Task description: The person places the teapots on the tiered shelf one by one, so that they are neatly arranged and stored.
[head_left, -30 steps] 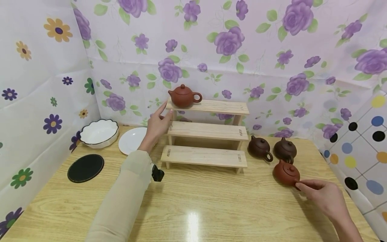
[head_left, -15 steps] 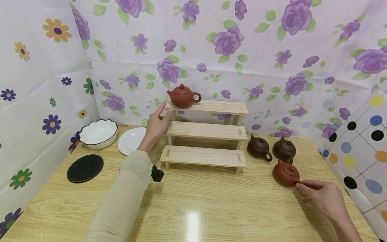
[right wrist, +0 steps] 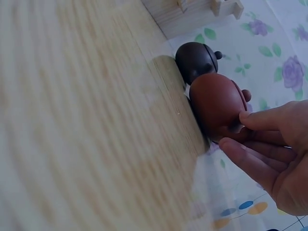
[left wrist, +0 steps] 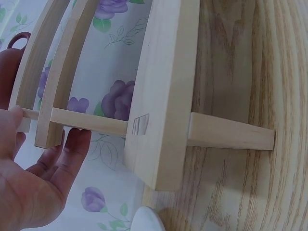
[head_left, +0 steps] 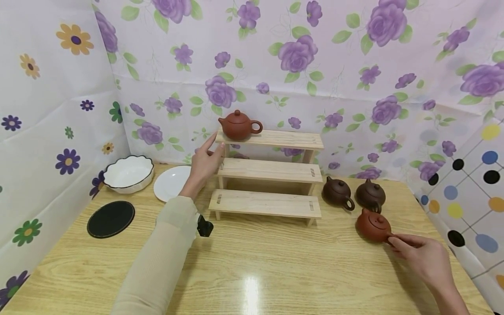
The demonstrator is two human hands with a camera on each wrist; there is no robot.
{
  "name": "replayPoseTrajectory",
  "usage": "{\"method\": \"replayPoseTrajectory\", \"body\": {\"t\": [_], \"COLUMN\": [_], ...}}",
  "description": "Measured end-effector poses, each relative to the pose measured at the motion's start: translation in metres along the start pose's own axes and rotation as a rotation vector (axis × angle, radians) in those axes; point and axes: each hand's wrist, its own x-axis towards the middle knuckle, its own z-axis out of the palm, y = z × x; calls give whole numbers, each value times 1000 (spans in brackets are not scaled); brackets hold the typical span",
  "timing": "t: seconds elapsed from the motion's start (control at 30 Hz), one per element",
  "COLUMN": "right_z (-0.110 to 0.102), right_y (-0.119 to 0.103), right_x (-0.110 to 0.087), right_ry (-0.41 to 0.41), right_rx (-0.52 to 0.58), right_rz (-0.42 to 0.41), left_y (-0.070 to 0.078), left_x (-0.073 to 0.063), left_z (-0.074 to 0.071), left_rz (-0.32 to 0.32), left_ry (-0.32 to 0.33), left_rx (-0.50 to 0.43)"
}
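Note:
In the head view, a three-tier wooden shelf [head_left: 267, 203] stands mid-table. At the left end of its top two tiers my left hand [head_left: 204, 164] holds the frame; the left wrist view shows the thumb by the top board and fingers [left wrist: 74, 149] behind the side strut. Just above that hand, a reddish-brown teapot [head_left: 238, 126] sits on the top tier, spout left. My right hand [head_left: 427, 260] pinches the handle of a second reddish-brown teapot [head_left: 373, 225] at the right of the table. Fingers hide most of that handle in the right wrist view.
Two dark brown teapots [head_left: 337, 192] stand right of the shelf, close behind the held one. At the left are a scalloped white bowl [head_left: 130, 175], a white plate [head_left: 171, 183] partly behind the left arm, and a round black mat [head_left: 111, 219]. Patterned cloth hangs behind.
Hardly anything differs. The right hand and its teapot have shifted very slightly to the right; the left hand stays at the shelf's end.

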Motion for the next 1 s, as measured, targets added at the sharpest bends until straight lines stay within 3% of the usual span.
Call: {"method": "replayPoseTrajectory", "body": {"t": [0.3, 0.6, 1.0], "right_z": [-2, -10, -10], "right_y": [2, -8, -20], "right_x": [2, 4, 9], "right_ry": [-5, -56, -61], "right_rx": [107, 163, 251], "right_rz": [37, -10, -51], "left_y": [-1, 0, -2], "left_x": [1, 0, 1], "left_z": [0, -1, -1], "left_rz": [-7, -11, -3], "left_ry": [-2, -7, -5], "left_rx": [-2, -7, -2]}}
